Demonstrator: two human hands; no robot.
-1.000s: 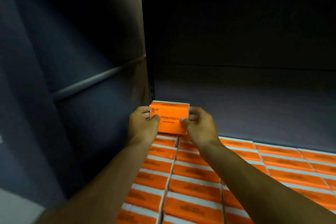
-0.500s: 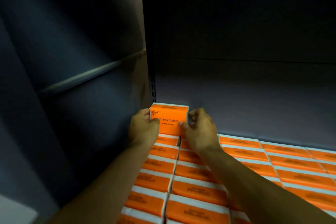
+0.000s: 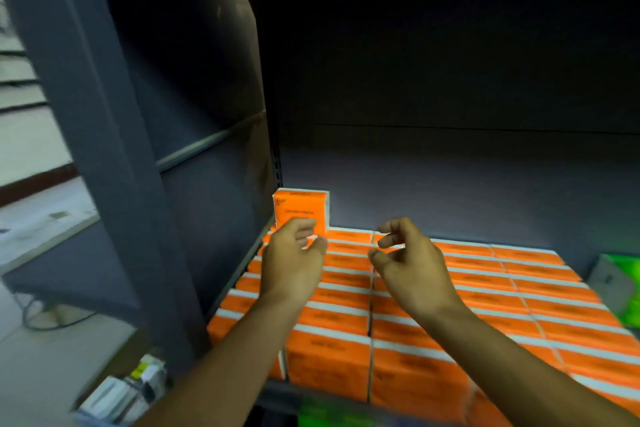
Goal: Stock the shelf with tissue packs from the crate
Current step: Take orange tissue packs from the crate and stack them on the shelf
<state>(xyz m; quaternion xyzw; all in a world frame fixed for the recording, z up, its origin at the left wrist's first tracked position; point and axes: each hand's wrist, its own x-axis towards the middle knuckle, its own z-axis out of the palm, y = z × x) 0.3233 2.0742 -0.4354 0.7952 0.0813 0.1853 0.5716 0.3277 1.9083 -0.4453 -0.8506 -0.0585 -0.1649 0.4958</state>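
Observation:
An orange tissue pack (image 3: 300, 210) stands upright at the back left corner of the shelf, on top of a full layer of orange tissue packs (image 3: 450, 302). My left hand (image 3: 294, 262) hovers just in front of that pack, fingers loosely curled, holding nothing. To its right, my right hand (image 3: 408, 263) is also empty, with relaxed curled fingers, above the packed layer. The crate is not in view.
A grey shelf upright (image 3: 104, 149) and side panel stand at the left. The dark back wall of the shelf (image 3: 450, 166) rises behind the packs. Green packages (image 3: 623, 288) sit at the right edge. Floor and some boxed goods (image 3: 121, 392) show at lower left.
Both hands have let go of the upright orange pack and drawn back toward me. The pack now stands alone in the back left corner. The camera has pulled back.

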